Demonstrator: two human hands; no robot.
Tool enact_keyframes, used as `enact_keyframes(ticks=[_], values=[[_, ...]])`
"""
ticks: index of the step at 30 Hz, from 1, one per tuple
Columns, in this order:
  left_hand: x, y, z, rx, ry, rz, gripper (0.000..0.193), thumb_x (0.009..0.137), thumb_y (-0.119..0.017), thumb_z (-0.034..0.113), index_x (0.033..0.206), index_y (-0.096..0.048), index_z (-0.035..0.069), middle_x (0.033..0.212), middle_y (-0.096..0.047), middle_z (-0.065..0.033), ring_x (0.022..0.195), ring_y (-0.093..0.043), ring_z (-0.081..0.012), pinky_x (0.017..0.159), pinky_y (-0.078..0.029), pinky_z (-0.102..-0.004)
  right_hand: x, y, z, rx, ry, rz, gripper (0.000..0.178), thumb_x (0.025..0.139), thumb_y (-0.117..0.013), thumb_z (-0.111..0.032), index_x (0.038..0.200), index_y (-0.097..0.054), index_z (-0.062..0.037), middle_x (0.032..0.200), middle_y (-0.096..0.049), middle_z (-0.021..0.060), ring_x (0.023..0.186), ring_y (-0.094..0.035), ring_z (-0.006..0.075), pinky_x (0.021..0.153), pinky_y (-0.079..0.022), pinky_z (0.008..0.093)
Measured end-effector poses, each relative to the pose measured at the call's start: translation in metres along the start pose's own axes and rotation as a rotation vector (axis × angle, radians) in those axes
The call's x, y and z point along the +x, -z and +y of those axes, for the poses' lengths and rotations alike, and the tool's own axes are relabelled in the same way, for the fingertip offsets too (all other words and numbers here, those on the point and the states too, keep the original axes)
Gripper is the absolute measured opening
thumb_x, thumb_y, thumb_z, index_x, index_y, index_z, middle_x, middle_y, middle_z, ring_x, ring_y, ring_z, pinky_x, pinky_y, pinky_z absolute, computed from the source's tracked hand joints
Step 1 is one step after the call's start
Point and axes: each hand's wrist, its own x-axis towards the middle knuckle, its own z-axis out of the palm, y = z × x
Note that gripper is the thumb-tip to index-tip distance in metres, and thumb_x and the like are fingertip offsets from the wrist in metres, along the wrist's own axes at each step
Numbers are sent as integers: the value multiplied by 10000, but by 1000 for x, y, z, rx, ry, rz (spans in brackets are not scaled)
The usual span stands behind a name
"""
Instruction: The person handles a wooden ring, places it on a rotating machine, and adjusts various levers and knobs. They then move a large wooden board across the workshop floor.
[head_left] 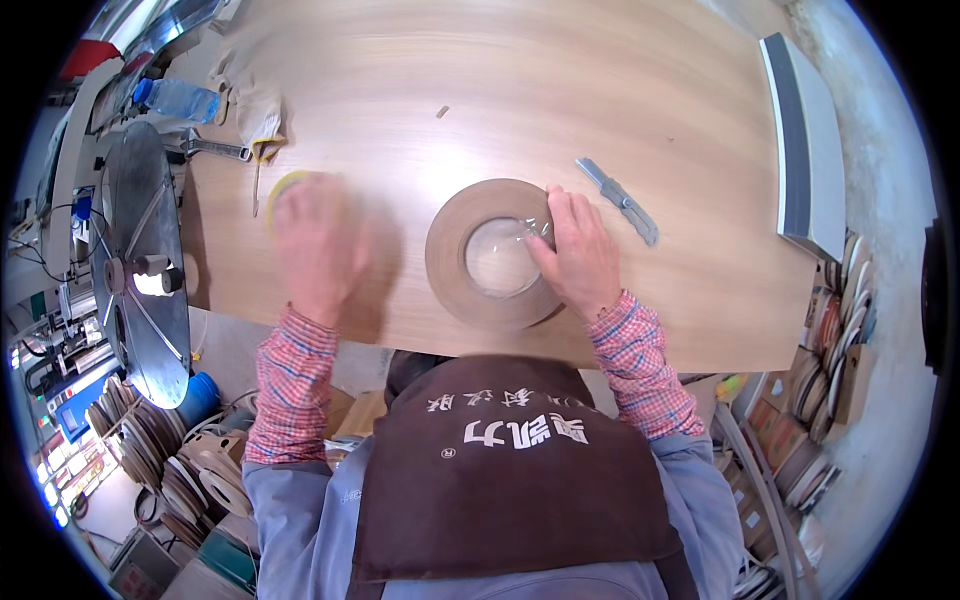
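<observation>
A wide flat coil of brown edge banding (448,245) lies on the wooden table in front of me. My right hand (585,255) grips its right side, the thumb toward the centre hole and the fingers along the outer rim. Shiny clear film (530,228) shows across the coil by that thumb. To the left, my left hand (322,240) is smeared by motion over a yellowish tape roll (284,190). Its fingers cover most of that roll, and whether they grasp it does not show. A grey utility knife (625,205) with its blade out lies beyond my right hand.
An adjustable wrench (218,149), a pale glove (258,118) and a water bottle (182,100) lie at the left. Beside the table stands a large metal disc (145,240). A long grey-white box (803,150) borders the right edge. Coils crowd the floor on both sides.
</observation>
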Motion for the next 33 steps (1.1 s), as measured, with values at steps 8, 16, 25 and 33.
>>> enact_keyframes(ticks=[8, 16, 25, 33], values=[[14, -27, 88, -282, -20, -308, 438, 809, -727, 323, 1039, -576, -17, 989, -596, -170, 864, -650, -335, 687, -553, -428, 2, -17, -15, -117, 11, 70, 625, 785, -699, -89, 1352, -455, 7, 1078, -565, 165, 1034, -586, 340, 784, -560, 415], [29, 0, 93, -284, -95, -78, 271, 736, -686, 151, 913, -561, -12, 904, -566, -160, 628, -654, -309, 557, -550, -386, 2, -17, -16, 17, -60, 42, 661, 815, -695, -120, 1387, -418, 62, 1146, -570, 219, 1085, -574, 395, 882, -519, 458], [33, 83, 165, -312, -364, -17, 428, 792, -752, 261, 1092, -607, -8, 931, -558, -134, 696, -666, -257, 547, -558, -355, -2, -13, -19, 491, -75, 199, 655, 861, -689, -170, 1414, -382, 3, 1136, -576, 180, 1028, -606, 344, 799, -531, 435], [20, 97, 140, -1106, -68, -103, 471, 853, -702, 179, 1268, -577, -5, 1162, -619, -144, 867, -648, -199, 714, -519, -297, -30, 54, -19, 1141, -312, 386, 258, 839, -649, -86, 1085, -605, -25, 902, -645, 45, 836, -614, 174, 789, -489, 325]])
